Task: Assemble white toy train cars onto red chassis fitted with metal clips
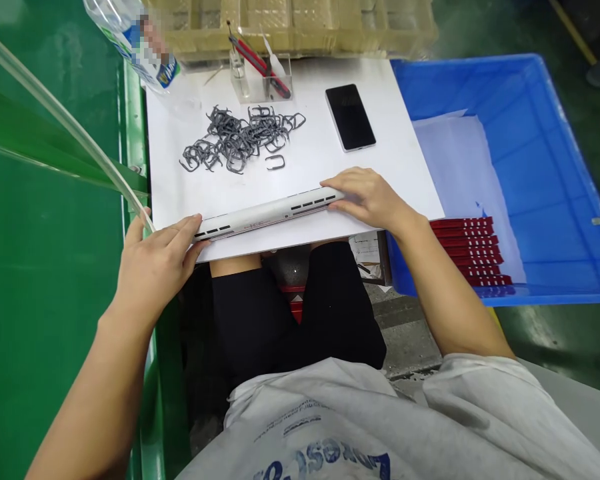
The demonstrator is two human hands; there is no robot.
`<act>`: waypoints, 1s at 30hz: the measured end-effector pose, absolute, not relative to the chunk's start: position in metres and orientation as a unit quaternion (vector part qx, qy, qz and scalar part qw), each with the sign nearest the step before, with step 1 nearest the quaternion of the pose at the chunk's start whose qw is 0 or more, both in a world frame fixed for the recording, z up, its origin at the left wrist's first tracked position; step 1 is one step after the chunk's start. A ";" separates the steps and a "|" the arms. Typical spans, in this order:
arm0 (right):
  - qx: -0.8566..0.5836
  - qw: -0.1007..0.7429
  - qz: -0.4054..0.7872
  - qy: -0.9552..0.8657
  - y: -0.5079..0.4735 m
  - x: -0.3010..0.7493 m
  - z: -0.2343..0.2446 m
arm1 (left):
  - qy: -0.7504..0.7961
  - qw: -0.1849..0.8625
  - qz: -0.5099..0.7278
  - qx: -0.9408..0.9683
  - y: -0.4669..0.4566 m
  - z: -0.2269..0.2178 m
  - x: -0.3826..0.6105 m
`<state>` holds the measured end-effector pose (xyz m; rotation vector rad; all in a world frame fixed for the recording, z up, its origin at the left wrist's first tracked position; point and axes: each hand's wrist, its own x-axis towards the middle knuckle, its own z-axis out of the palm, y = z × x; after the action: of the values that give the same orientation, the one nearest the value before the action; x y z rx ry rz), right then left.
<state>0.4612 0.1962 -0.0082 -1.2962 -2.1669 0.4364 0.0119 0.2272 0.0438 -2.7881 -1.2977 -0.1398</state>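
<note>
Just pinching a white slotted bar (265, 215) by both ends, slanting lengthwise from near-left left hand (155, 259) to far-right right hand (373, 198).

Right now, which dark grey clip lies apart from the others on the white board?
The U-shaped clip between the heap and the white bar, below the heap's right half. It lies alone; the others are bunched together.

- Bottle (133, 41), worktop's (310, 163) far left corner: one end cut off, label (153, 50) partly blurred.
- White bar (265, 213), near edge: ends hidden by left hand (155, 260), right hand (373, 197); print (260, 225) illegible from here.
</note>
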 end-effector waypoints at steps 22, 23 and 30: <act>-0.571 0.420 0.380 -0.595 0.155 0.450 0.017 | -0.249 -0.137 -0.218 -0.934 0.189 0.018 -0.009; -0.572 0.424 0.390 -0.585 0.150 0.450 0.018 | -0.264 -0.147 -0.220 -0.928 0.185 0.019 -0.010; -0.577 0.470 0.449 -0.495 0.094 0.444 0.031 | -0.208 -0.386 -0.239 -0.866 0.142 0.049 -0.008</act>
<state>0.4442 0.0937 0.0308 -1.4136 -1.2119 1.0995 -0.0085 0.1417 0.0491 -3.6944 -0.8876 -1.0210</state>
